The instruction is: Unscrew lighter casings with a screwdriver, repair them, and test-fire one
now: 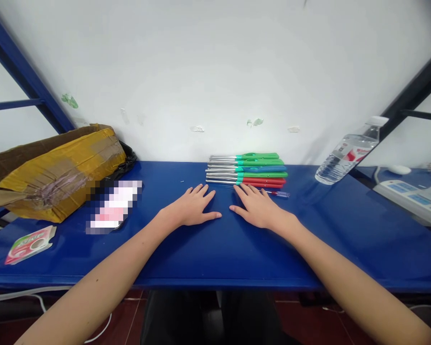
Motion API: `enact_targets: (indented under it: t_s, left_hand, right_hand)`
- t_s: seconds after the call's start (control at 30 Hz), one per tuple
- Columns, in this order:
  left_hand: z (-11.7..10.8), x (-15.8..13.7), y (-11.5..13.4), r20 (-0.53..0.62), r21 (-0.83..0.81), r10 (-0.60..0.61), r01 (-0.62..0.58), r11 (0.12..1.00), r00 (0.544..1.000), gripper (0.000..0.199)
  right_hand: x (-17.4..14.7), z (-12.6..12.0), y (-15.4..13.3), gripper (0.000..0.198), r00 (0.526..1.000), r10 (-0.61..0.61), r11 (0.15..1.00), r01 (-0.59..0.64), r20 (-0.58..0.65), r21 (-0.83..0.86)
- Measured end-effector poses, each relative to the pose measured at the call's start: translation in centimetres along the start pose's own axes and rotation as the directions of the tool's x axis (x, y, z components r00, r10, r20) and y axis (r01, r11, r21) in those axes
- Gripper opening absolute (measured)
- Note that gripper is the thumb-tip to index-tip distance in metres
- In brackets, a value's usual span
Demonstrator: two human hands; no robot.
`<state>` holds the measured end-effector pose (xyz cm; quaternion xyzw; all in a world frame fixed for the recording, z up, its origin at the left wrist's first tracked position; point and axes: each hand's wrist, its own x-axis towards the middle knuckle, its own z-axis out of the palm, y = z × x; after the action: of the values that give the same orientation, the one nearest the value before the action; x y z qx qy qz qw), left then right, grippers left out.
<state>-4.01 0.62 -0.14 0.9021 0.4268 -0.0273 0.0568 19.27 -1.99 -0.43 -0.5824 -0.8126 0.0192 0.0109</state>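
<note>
My left hand (192, 207) rests palm down on the blue table (215, 254), fingers spread and nothing in them. Opposite it, my right hand (256, 207) also lies flat with its fingers apart and the thumb pointing inward. Just beyond the hands is a row of several long-nozzle lighters (262, 162), stacked side by side, with green, blue and red handles to the right and metal tubes to the left. A small screwdriver (282, 194) with a clear purplish handle lies beside my right hand, its tip end partly hidden by the fingers.
An open cardboard box (62, 179) wrapped in yellow tape stands at the left. Near it are a blurred-out item (113, 206) and a printed card piece (30, 244). A water bottle (348, 153) leans at the right, by a white device (413, 196). A white wall (215, 72) rises behind.
</note>
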Motion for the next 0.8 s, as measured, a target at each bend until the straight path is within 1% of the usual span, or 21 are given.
enact_targets:
  t_s: [0.1, 0.3, 0.37, 0.43, 0.5, 0.57, 0.63, 0.67, 0.73, 0.8]
  left_hand:
    - [0.0, 0.1, 0.1, 0.004, 0.012, -0.004, 0.004, 1.000, 1.000, 0.091]
    - [0.0, 0.0, 0.1, 0.004, 0.026, -0.006, 0.006, 1.000, 1.000, 0.089]
    - [0.0, 0.0, 0.2, 0.007, 0.026, -0.007, 0.006, 1.000, 1.000, 0.089]
    - [-0.1, -0.1, 0.3, 0.009, 0.025, -0.009, 0.009, 1.000, 1.000, 0.089]
    - [-0.1, -0.1, 0.3, 0.012, 0.025, -0.012, 0.011, 1.000, 1.000, 0.089]
    - [-0.1, 0.0, 0.3, 0.013, 0.024, -0.009, 0.009, 1.000, 1.000, 0.089]
    - [0.0, 0.0, 0.3, 0.007, 0.020, -0.004, 0.004, 1.000, 1.000, 0.088]
    - [0.0, 0.0, 0.2, 0.001, 0.017, -0.002, 0.002, 1.000, 1.000, 0.088]
    - [0.1, 0.0, 0.2, -0.011, 0.010, 0.001, -0.001, 1.000, 1.000, 0.088]
    - [0.1, 0.1, 0.1, -0.022, 0.006, 0.006, -0.006, 1.000, 1.000, 0.088]
  right_hand:
    - [0.1, 0.0, 0.0, 0.075, 1.000, 0.017, 1.000, -0.017, 0.020, -0.006]
    - [0.0, 0.0, -0.1, 0.072, 0.999, -0.018, 0.999, 0.019, 0.042, -0.036]
    - [-0.1, 0.0, -0.1, 0.070, 0.999, -0.029, 0.998, 0.031, 0.036, -0.048]
    - [-0.1, -0.2, -0.2, 0.067, 0.999, -0.041, 0.997, 0.041, 0.001, -0.070]
    - [-0.2, -0.4, -0.3, 0.065, 0.998, -0.017, 0.996, 0.012, -0.054, -0.092]
    - [-0.2, -0.6, -0.4, 0.062, 0.995, 0.056, 0.993, -0.064, -0.088, -0.099]
    - [-0.2, -0.8, -0.5, 0.061, 0.989, 0.128, 0.986, -0.135, -0.080, -0.099]
    - [-0.2, -0.9, -0.5, 0.060, 0.987, 0.145, 0.983, -0.152, -0.072, -0.104]
    - [-0.3, -1.0, -0.7, 0.058, 0.988, 0.136, 0.983, -0.143, -0.068, -0.117]
    - [-0.4, -1.0, -1.0, 0.055, 0.992, 0.089, 0.988, -0.099, -0.088, -0.115]
